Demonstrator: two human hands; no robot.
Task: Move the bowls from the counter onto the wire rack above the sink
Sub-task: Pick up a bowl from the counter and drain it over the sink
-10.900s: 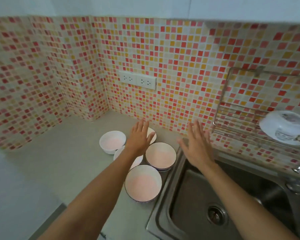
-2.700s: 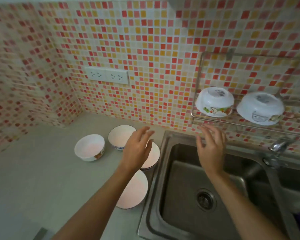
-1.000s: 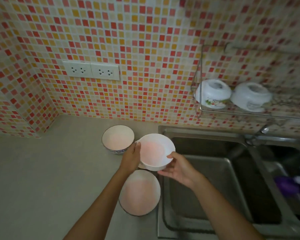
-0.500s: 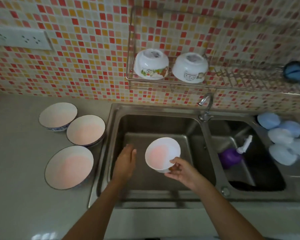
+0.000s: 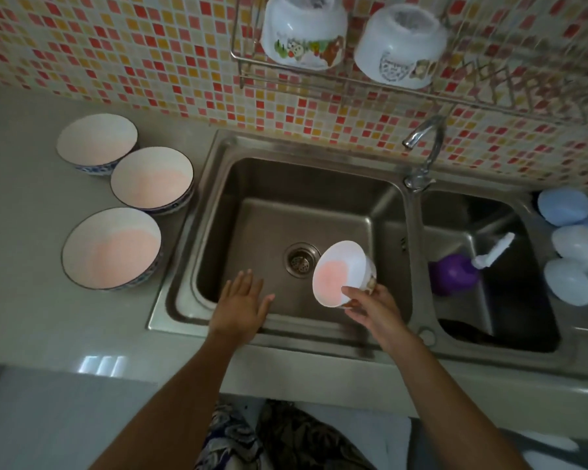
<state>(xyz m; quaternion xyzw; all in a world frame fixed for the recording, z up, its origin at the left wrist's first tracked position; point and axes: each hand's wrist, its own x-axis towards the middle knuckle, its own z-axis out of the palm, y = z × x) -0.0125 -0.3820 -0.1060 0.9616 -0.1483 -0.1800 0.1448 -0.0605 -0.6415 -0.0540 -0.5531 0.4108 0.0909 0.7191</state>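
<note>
Since half a second ago the small white bowl [image 5: 342,273] has tipped from upright onto its side, its mouth now facing left, over the sink [image 5: 384,212] basin near the drain. The right hand [image 5: 370,308] grips it at the lower rim, while the left hand [image 5: 241,305] hovers flat with fingers spread, holding nothing. Three bowls [image 5: 111,249] remain on the counter [image 5: 24,205] left of the sink, and two upturned bowls [image 5: 302,32] sit on the wire rack [image 5: 252,67].
</note>
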